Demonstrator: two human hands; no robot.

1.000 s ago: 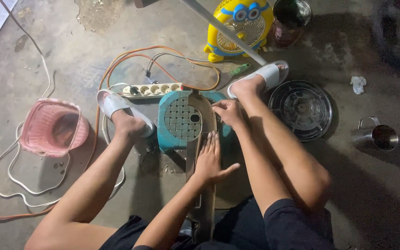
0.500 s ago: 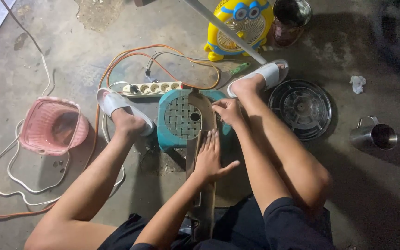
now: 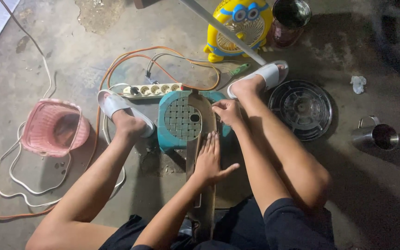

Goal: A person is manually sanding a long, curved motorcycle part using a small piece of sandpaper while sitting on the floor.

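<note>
My left hand (image 3: 209, 159) lies flat, fingers spread, on the long wooden board (image 3: 203, 153). My right hand (image 3: 227, 112) grips the board's edge over the teal stool (image 3: 172, 122).

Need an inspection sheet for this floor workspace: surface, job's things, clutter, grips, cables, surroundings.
Surface: bare concrete floor, stained.
Job's things: long brown board lying across teal woven stool.
Clutter: pink basket, round metal grille, steel cup, crumpled tissue.
Grips: left hand flat on board; right hand at the board's edge, closure unclear.
Cables: power strip, orange cable and white cable looped.
Surroundings: yellow fan, dark jar.
</note>
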